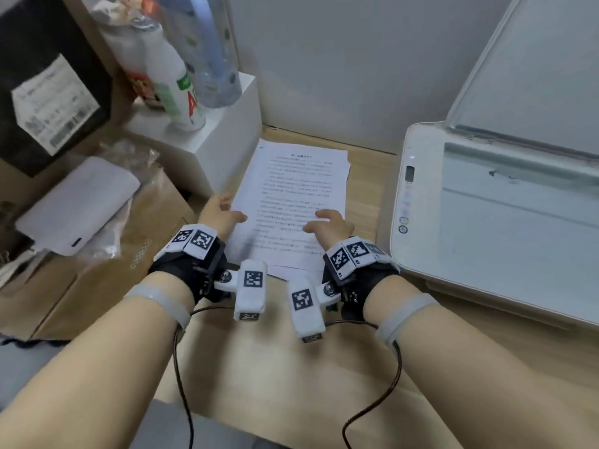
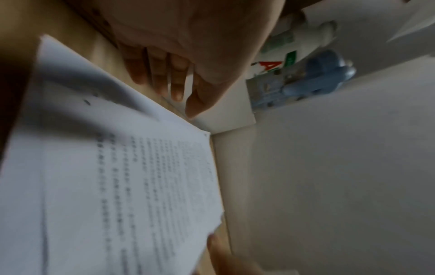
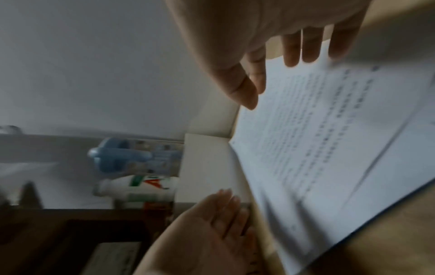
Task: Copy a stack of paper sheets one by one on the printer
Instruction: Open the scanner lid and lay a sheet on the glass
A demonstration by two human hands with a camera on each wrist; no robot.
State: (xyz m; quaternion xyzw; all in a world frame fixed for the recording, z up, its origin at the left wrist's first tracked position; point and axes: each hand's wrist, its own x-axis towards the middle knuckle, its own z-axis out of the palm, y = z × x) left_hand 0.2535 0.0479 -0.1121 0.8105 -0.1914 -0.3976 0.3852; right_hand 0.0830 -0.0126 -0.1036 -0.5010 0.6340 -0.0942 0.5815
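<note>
A stack of printed paper sheets (image 1: 293,192) lies on the wooden desk (image 1: 259,358) between a white box and the printer (image 1: 418,202). The printer's lid (image 1: 538,69) is raised and its scanner glass (image 1: 518,234) is bare. My left hand (image 1: 222,212) sits at the stack's left edge with straight fingers (image 2: 176,81) alongside the paper (image 2: 113,186), and its thumb lies over the sheet. My right hand (image 1: 329,223) is over the lower right part of the top sheet (image 3: 329,141), its fingers (image 3: 292,52) straight. Neither hand grips a sheet.
A white box (image 1: 210,147) left of the stack carries a white bottle (image 1: 175,89) and a clear blue bottle (image 1: 214,59). Cardboard boxes (image 1: 97,286) and a flat white device (image 1: 81,205) fill the left side. A grey wall (image 1: 340,69) stands behind the desk.
</note>
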